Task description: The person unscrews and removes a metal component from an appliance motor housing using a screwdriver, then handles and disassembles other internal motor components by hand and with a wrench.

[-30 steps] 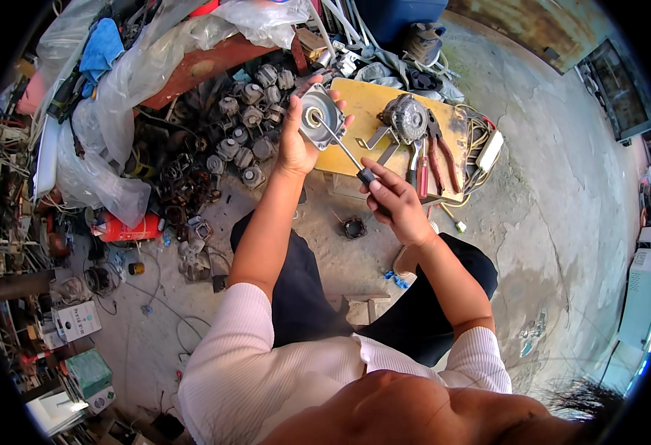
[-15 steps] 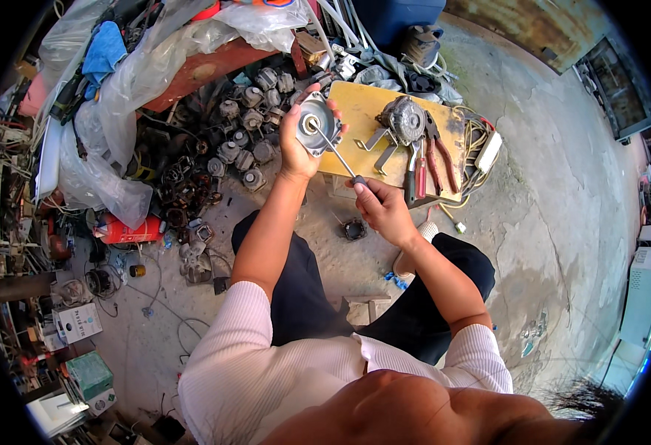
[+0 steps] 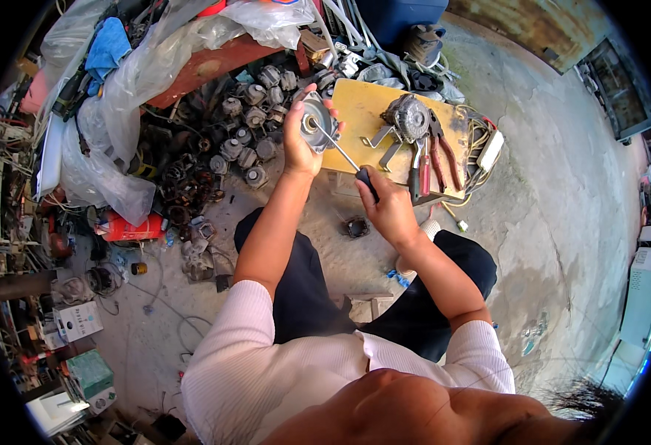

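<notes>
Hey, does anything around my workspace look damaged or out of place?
Nothing stands out about the metal cover or screwdriver you hold. On the floor, blue scraps lie near your right foot like litter, and one dark metal part sits apart from the motor heap. The right edge of the yellow board is darkly stained, suggesting wear.

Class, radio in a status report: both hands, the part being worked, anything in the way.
Left hand holding grey metal cover. Right hand gripping screwdriver, tip at cover's centre. Screwdriver's path unobstructed; motor and pliers aside on yellow board.
</notes>
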`<state>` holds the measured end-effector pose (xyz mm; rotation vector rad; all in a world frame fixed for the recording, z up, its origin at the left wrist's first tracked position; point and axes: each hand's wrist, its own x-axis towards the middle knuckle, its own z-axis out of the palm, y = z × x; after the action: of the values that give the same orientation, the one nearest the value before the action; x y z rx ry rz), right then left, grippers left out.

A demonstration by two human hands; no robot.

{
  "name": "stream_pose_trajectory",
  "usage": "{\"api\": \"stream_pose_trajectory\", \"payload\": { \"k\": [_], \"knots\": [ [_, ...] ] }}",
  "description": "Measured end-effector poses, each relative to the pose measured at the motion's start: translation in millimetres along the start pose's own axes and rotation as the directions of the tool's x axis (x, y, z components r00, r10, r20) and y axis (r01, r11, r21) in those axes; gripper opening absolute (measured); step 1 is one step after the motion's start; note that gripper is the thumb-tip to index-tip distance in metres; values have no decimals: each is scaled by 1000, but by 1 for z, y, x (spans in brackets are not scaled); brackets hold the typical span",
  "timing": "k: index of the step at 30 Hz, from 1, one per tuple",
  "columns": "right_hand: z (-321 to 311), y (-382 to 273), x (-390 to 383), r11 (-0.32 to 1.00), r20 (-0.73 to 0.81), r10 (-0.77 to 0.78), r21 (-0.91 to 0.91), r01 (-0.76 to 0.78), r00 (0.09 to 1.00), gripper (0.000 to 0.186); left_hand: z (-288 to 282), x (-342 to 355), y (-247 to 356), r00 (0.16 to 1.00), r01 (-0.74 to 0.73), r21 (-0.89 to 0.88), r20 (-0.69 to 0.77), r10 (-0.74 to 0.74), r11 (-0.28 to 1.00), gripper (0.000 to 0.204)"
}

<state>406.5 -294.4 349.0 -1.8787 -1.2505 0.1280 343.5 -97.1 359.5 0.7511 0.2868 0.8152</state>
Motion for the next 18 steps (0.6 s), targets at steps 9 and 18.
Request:
{"api": "stream_pose_trajectory", "payload": {
  "k": [9, 18],
  "knots": [
    [-32, -22, 16, 956, 146, 161, 225, -191, 976, 31, -4, 5, 7, 998, 44, -145, 61, -36, 988, 55],
    [-51, -15, 21, -53, 755, 189, 646, -761, 628, 42, 3, 4, 6, 985, 97, -235, 163, -60, 967, 61]
  ]
}}
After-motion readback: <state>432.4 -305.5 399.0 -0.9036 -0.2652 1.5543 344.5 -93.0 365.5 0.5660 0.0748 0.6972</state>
